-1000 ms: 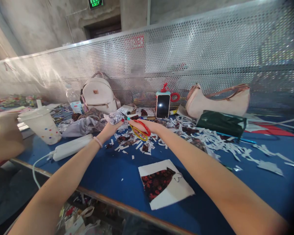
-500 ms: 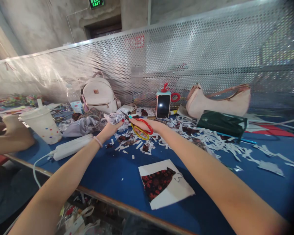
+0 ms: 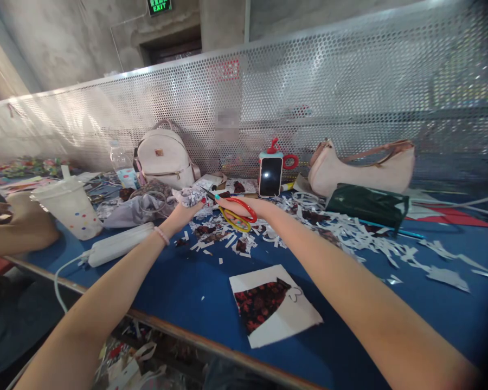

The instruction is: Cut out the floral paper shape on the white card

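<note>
Both my arms reach far out over the blue table point(image 3: 179, 281). My right hand point(image 3: 248, 207) grips a pair of scissors point(image 3: 233, 214) with red and yellow handles, blades pointing left. My left hand point(image 3: 185, 212) pinches a piece of patterned paper point(image 3: 193, 196) right at the blade tips. Under both hands lies a heap of white and dark paper scraps point(image 3: 223, 235). Nearer to me a white sheet with a red floral cutout point(image 3: 270, 306) rests flat on the table.
A perforated metal screen point(image 3: 309, 92) backs the table. Along it stand a white backpack point(image 3: 165, 154), a phone on a stand point(image 3: 270, 176), a beige handbag point(image 3: 361, 165) and a dark green pouch point(image 3: 368, 205). A spotted cup point(image 3: 71, 206) and power strip point(image 3: 120, 244) sit left; another person's arm point(image 3: 12, 230) rests there.
My right hand has shifted the scissors slightly right and their blades have opened a little. The other person's arm at the left has drawn back and lowered.
</note>
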A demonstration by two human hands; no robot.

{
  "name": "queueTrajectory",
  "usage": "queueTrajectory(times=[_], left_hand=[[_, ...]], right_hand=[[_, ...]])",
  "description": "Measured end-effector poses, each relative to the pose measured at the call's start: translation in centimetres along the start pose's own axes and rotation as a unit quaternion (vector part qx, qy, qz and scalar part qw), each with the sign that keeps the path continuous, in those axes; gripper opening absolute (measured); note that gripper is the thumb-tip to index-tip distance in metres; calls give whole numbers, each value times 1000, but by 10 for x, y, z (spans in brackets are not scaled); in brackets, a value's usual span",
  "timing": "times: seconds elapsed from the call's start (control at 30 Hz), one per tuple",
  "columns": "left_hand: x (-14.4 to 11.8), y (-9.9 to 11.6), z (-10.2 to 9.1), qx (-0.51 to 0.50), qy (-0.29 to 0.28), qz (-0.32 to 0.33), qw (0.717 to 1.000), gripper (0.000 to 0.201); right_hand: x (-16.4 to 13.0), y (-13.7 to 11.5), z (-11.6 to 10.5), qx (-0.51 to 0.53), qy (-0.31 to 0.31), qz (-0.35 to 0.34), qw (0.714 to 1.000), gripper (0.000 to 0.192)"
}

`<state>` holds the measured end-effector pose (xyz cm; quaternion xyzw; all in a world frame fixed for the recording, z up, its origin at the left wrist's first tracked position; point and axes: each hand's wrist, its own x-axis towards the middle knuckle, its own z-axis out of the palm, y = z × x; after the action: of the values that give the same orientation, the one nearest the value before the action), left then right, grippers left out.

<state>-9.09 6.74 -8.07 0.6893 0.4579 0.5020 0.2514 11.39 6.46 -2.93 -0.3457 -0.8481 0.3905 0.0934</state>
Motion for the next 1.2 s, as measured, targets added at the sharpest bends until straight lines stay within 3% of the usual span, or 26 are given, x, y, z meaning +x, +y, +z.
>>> queueTrajectory(times=[0.87, 1.2], left_hand=[[-1, 13, -1, 66, -43, 33, 996, 52], [-2, 20, -1, 82, -47, 56, 994, 41]], right_hand=[[2, -1, 4, 13, -10, -11, 1000, 62], [3, -2, 5, 28, -1, -10, 1000, 60]])
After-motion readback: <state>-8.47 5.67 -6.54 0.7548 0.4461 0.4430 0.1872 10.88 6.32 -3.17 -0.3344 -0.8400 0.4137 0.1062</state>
